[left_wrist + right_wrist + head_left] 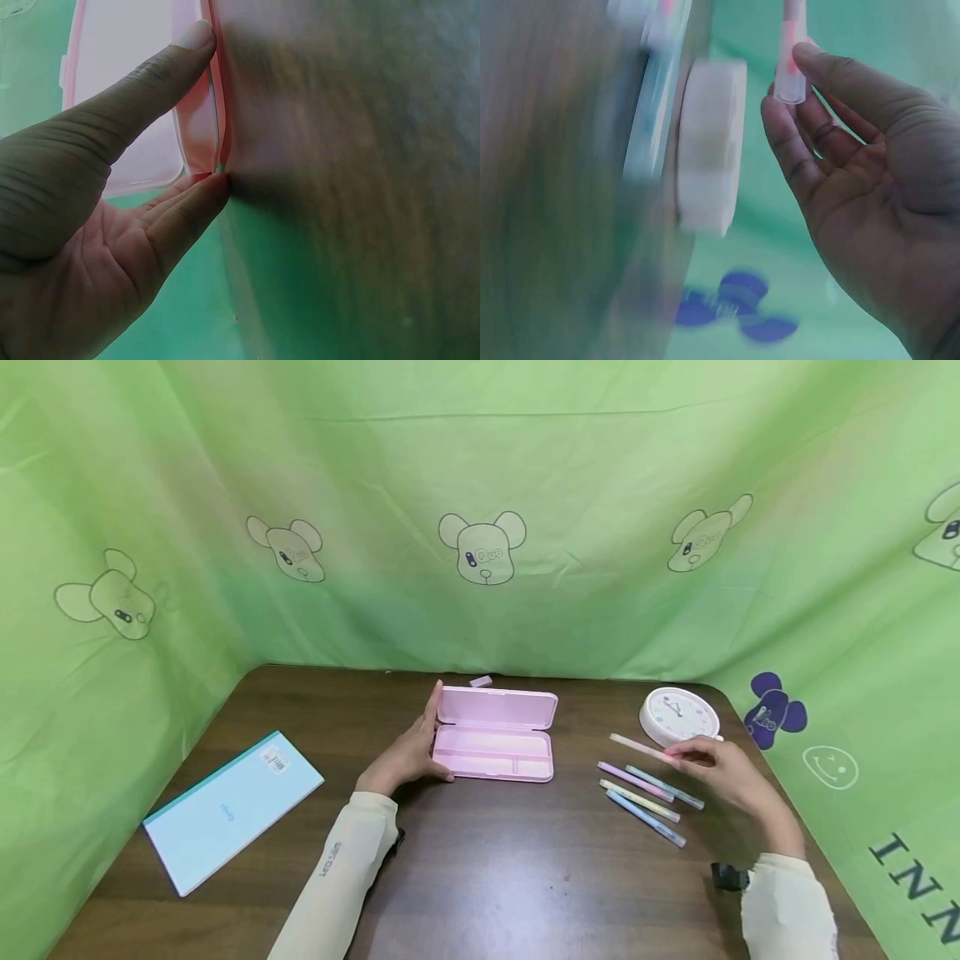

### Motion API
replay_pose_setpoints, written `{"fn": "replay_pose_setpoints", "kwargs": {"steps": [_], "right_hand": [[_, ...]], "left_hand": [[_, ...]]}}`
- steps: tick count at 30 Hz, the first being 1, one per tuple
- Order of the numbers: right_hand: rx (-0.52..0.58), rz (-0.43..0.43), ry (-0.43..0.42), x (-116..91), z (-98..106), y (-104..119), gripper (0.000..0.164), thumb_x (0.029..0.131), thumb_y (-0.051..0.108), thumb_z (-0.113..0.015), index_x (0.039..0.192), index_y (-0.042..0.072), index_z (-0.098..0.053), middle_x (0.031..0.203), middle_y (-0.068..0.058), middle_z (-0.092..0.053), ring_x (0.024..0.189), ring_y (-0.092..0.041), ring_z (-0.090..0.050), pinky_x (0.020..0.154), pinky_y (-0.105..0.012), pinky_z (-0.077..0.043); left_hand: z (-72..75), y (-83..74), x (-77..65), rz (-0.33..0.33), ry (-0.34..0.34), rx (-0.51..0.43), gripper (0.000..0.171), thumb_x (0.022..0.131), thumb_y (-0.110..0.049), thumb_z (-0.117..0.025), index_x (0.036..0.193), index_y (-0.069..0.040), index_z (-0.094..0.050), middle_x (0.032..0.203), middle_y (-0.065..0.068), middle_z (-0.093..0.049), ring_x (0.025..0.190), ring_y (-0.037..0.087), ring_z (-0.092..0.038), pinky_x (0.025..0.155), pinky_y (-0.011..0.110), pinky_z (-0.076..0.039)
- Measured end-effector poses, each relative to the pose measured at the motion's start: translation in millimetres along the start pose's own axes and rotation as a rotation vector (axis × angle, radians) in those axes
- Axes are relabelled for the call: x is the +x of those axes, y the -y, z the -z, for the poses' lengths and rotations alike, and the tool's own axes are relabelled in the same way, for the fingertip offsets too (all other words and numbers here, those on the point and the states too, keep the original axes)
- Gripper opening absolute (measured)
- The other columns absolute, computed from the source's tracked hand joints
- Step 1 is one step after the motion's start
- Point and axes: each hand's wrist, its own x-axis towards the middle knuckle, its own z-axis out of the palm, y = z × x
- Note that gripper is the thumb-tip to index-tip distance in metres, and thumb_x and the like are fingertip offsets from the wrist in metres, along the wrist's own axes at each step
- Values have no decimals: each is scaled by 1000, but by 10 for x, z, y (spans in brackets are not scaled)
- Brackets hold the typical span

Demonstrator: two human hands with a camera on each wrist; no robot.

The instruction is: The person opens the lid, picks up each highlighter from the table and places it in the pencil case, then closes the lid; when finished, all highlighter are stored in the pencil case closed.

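Note:
A pink pencil case (493, 752) lies with its lid (497, 708) raised; its compartments show no contents. My left hand (408, 755) holds the case by its left end. In the left wrist view, the thumb (150, 82) lies along the case's front edge and the fingers (187, 217) meet its corner. My right hand (723, 772) pinches one end of a pale pink pen (637, 746) between thumb and fingers, raised off the table in the right wrist view. Below it lie several pens: purple-pink (636, 782), teal (665, 787), yellow (640, 801) and blue (646, 817).
A round white clock (678, 714) lies behind my right hand. At the far left is a light blue notebook (232, 814). A small pink eraser-like block (481, 682) sits behind the case. Green printed cloth (480, 618) borders the brown table (510, 868).

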Motion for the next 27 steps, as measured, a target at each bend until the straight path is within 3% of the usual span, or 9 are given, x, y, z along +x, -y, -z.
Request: {"fn": "replay_pose_setpoints", "kwargs": {"steps": [4, 7, 13, 15, 17, 22, 24, 27], "right_hand": [[45, 37, 28, 198, -208, 256, 16, 95, -4, -79, 111, -3, -80, 96, -8, -77, 84, 0, -64, 76, -21, -55], [71, 77, 32, 349, -402, 385, 13, 95, -3, -79, 109, -1, -80, 95, -6, -76, 85, -3, -65, 77, -23, -56], [80, 115, 44, 601, -758, 568, 11, 96, -2, -78, 106, 1, -81, 97, -6, -73, 89, -8, -64, 80, -26, -56], [81, 125, 44, 664, -858, 628, 10, 97, -4, -77, 105, 1, -81, 97, -7, -73, 88, -10, -65, 80, -26, -56], [93, 138, 42, 721, -950, 692, 10, 97, -4, -76, 105, 0, -80, 96, -7, -73, 88, -11, -65, 80, -27, -57], [146, 160, 56, 875, -1147, 859, 10, 97, -5, -75, 105, -3, -79, 99, -9, -72, 90, -14, -65, 83, -32, -58], [160, 165, 71, 943, -1225, 925, 10, 96, -6, -74, 105, -3, -79, 99, -10, -71, 91, -15, -64, 84, -32, -57], [187, 177, 99, 1044, -1344, 1032, 11, 95, -7, -73, 105, -4, -79, 99, -11, -71, 91, -16, -64, 83, -31, -55]], "left_hand": [[-91, 264, 99, -32, -17, 45, 166, 69, -23, -107, 170, -33, 25, 171, 33, -26, 137, 43, -54, 108, 56, -50], [-116, 334, 114, -51, -19, 37, 166, 69, -24, -107, 170, -34, 24, 173, 33, -21, 139, 44, -53, 110, 56, -48], [-6, 62, 14, -27, -4, -23, 165, 70, -16, -106, 171, -32, 24, 173, 36, -20, 145, 48, -47, 115, 60, -43], [4, 34, 7, -22, -2, -18, 164, 71, -17, -106, 171, -32, 24, 173, 36, -20, 147, 49, -45, 116, 61, -42], [-44, 158, 55, -39, -10, 17, 163, 72, -21, -105, 171, -34, 23, 172, 36, -23, 147, 48, -46, 115, 58, -44], [-44, 118, 43, -10, -7, 21, 162, 72, -19, -105, 171, -36, 23, 171, 37, -23, 148, 52, -44, 116, 61, -43], [2, -28, -11, 18, 0, -3, 163, 72, -14, -105, 171, -33, 23, 172, 37, -22, 150, 53, -41, 118, 64, -40], [9, -95, -35, 41, 3, 6, 161, 72, -9, -103, 172, -28, 22, 171, 37, -24, 151, 51, -40, 120, 63, -38]]}}
